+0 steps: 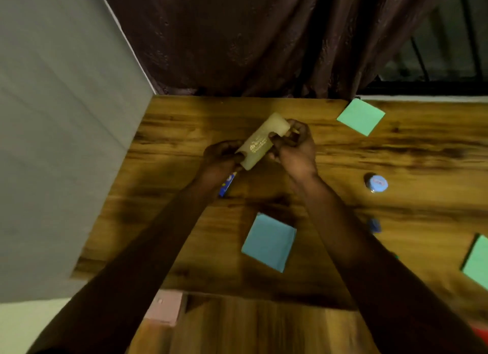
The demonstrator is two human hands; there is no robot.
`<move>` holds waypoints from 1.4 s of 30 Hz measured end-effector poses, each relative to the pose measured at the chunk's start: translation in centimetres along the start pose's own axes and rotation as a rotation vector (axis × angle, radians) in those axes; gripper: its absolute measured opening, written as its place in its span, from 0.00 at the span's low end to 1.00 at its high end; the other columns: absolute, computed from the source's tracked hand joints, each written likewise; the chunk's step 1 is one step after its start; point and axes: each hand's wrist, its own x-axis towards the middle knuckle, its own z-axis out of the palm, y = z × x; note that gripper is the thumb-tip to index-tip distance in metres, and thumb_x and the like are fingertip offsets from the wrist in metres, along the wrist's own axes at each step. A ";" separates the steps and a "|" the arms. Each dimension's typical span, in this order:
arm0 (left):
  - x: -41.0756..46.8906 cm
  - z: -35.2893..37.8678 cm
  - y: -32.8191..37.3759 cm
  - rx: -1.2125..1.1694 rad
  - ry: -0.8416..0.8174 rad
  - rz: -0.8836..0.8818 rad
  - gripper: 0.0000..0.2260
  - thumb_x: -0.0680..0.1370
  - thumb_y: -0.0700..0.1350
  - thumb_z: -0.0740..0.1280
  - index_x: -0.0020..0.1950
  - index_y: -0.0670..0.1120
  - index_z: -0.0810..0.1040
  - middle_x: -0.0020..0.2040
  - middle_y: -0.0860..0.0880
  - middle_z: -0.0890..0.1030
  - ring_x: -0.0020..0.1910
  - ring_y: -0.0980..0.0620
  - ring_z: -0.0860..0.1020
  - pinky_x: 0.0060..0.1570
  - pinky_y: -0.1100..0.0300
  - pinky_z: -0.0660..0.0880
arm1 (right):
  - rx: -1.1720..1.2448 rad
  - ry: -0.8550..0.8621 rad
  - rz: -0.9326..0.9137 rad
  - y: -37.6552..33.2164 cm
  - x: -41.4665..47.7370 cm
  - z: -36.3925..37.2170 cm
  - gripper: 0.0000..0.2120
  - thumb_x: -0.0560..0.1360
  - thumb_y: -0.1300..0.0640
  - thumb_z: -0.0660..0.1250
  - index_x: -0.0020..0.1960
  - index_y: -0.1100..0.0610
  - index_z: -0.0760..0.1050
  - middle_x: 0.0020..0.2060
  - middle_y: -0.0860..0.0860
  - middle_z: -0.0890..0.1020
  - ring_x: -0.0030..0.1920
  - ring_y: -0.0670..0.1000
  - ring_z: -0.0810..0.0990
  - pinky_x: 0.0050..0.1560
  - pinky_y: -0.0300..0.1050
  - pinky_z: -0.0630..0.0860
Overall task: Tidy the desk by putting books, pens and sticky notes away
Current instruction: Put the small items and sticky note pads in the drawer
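Three sticky-note pads lie on the wooden desk (184, 116): one blue pad (268, 241) near the middle, between the two forearms, one green pad (360, 117) at the far right beside the desk's back edge, and a second green pad (476, 258) at the right border, where the frame cuts most of it off. There are two small round blue items on the right side: a blue-lidded tub (377, 183) lying well apart from the pads, and nearer, a blurred blue piece (373, 224) half hidden behind the right forearm, too unclear to name. One pale cream case (261, 142) with gold print is held above the far middle of the desk, tilted from near left to far right. The left hand (221, 155) has its fingers curled round the case's near end, and the right hand (293, 148) pinches its far side with thumb and bent fingers, so both hands are gripping it. Its print is too blurred to read, and nothing shows of what it holds. A blue object (227, 186) with a printed side peeks out under the left wrist; most of it is covered. The tub's lid is on, so its contents are unseen. A pink block (163, 310) sits below the desk's near edge at the left, and a red scrap (483, 332) is cut off at the near right corner.
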 end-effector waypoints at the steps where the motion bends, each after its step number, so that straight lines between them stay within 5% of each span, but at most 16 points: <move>1: -2.5 -1.1 -0.5 -0.003 -0.048 0.000 0.16 0.78 0.37 0.72 0.66 0.44 0.80 0.58 0.45 0.85 0.52 0.49 0.85 0.46 0.58 0.83 | -0.001 -0.028 0.005 0.0 -2.3 -0.1 0.23 0.76 0.62 0.75 0.67 0.51 0.72 0.60 0.53 0.81 0.56 0.50 0.84 0.41 0.42 0.84; 4: -9.6 -4.3 -2.2 -0.018 -0.143 -0.004 0.17 0.77 0.39 0.73 0.66 0.47 0.80 0.57 0.46 0.85 0.54 0.50 0.85 0.49 0.57 0.83 | -0.017 -0.103 0.047 0.4 -9.2 -0.3 0.26 0.75 0.64 0.75 0.69 0.52 0.71 0.61 0.53 0.81 0.59 0.50 0.83 0.44 0.42 0.84; 8: -17.7 -8.5 -4.5 0.012 -0.195 -0.025 0.18 0.76 0.41 0.74 0.66 0.48 0.80 0.58 0.44 0.84 0.56 0.47 0.84 0.49 0.56 0.83 | -0.088 -0.162 0.058 1.6 -17.1 -0.3 0.23 0.73 0.63 0.77 0.66 0.57 0.76 0.57 0.54 0.85 0.59 0.54 0.85 0.58 0.59 0.83; 10: -21.2 -10.4 -5.5 0.003 -0.220 -0.015 0.18 0.75 0.41 0.76 0.65 0.49 0.81 0.57 0.45 0.84 0.55 0.46 0.85 0.49 0.53 0.84 | -0.163 -0.171 0.062 2.6 -20.8 -0.2 0.20 0.71 0.55 0.80 0.60 0.47 0.78 0.52 0.45 0.87 0.54 0.46 0.86 0.56 0.55 0.84; 12: -24.6 -12.1 -6.6 0.047 -0.210 0.009 0.19 0.73 0.43 0.77 0.63 0.48 0.82 0.56 0.47 0.85 0.55 0.49 0.85 0.47 0.55 0.84 | -0.306 -0.152 0.059 3.5 -24.6 0.0 0.22 0.66 0.43 0.81 0.56 0.38 0.76 0.49 0.35 0.84 0.51 0.36 0.83 0.52 0.41 0.84; 14: -27.2 -13.1 -8.3 0.102 -0.193 0.052 0.18 0.73 0.45 0.78 0.61 0.53 0.82 0.56 0.51 0.85 0.54 0.49 0.85 0.44 0.55 0.84 | -0.379 -0.173 0.108 5.3 -27.3 -0.3 0.31 0.63 0.37 0.80 0.63 0.38 0.75 0.55 0.34 0.81 0.56 0.37 0.81 0.54 0.41 0.83; 16: -30.4 -14.9 -10.2 0.151 -0.191 0.082 0.18 0.73 0.49 0.78 0.61 0.62 0.80 0.58 0.55 0.84 0.55 0.50 0.85 0.45 0.51 0.85 | -0.310 -0.249 0.221 7.2 -30.8 0.2 0.33 0.64 0.39 0.81 0.66 0.37 0.73 0.62 0.41 0.81 0.60 0.45 0.82 0.56 0.51 0.84; 18: -32.6 -16.0 -12.2 0.245 -0.186 0.085 0.20 0.71 0.55 0.77 0.61 0.67 0.78 0.59 0.59 0.83 0.56 0.54 0.84 0.48 0.52 0.84 | -0.222 -0.281 0.320 8.9 -33.7 0.5 0.25 0.68 0.47 0.82 0.58 0.30 0.74 0.56 0.42 0.84 0.54 0.45 0.85 0.49 0.48 0.85; 21: -35.4 -17.8 -14.8 0.401 -0.118 0.047 0.20 0.70 0.57 0.78 0.58 0.72 0.77 0.56 0.66 0.82 0.53 0.62 0.83 0.48 0.58 0.84 | -0.218 -0.292 0.383 11.5 -37.9 1.5 0.23 0.70 0.55 0.81 0.59 0.39 0.77 0.56 0.48 0.85 0.54 0.49 0.86 0.51 0.54 0.86; 25: -37.2 -18.9 -18.2 0.700 -0.004 -0.013 0.25 0.68 0.60 0.78 0.63 0.59 0.79 0.47 0.65 0.82 0.40 0.66 0.81 0.35 0.75 0.75 | -0.347 -0.313 0.421 14.4 -41.4 3.0 0.26 0.72 0.55 0.80 0.66 0.49 0.75 0.59 0.46 0.83 0.59 0.48 0.83 0.54 0.53 0.85; 31: -37.2 -19.7 -20.1 0.869 0.112 -0.069 0.20 0.73 0.54 0.76 0.62 0.50 0.79 0.56 0.52 0.84 0.53 0.51 0.83 0.50 0.62 0.78 | -0.453 -0.338 0.454 18.1 -41.5 6.2 0.23 0.76 0.57 0.75 0.69 0.52 0.74 0.63 0.49 0.81 0.63 0.51 0.80 0.61 0.53 0.82; 37: -36.0 -19.5 -21.3 1.082 0.042 -0.016 0.12 0.80 0.49 0.69 0.63 0.50 0.79 0.60 0.50 0.83 0.58 0.51 0.82 0.58 0.58 0.80 | -0.512 -0.323 0.497 20.9 -40.1 8.2 0.20 0.77 0.61 0.73 0.68 0.55 0.76 0.63 0.51 0.82 0.63 0.53 0.80 0.60 0.46 0.79; 42: -35.3 -19.2 -22.4 1.103 0.025 0.017 0.10 0.83 0.46 0.64 0.61 0.47 0.81 0.60 0.48 0.83 0.58 0.51 0.82 0.59 0.60 0.78 | -0.558 -0.309 0.509 22.1 -39.3 8.4 0.20 0.79 0.65 0.69 0.69 0.56 0.76 0.65 0.53 0.80 0.64 0.55 0.79 0.64 0.52 0.79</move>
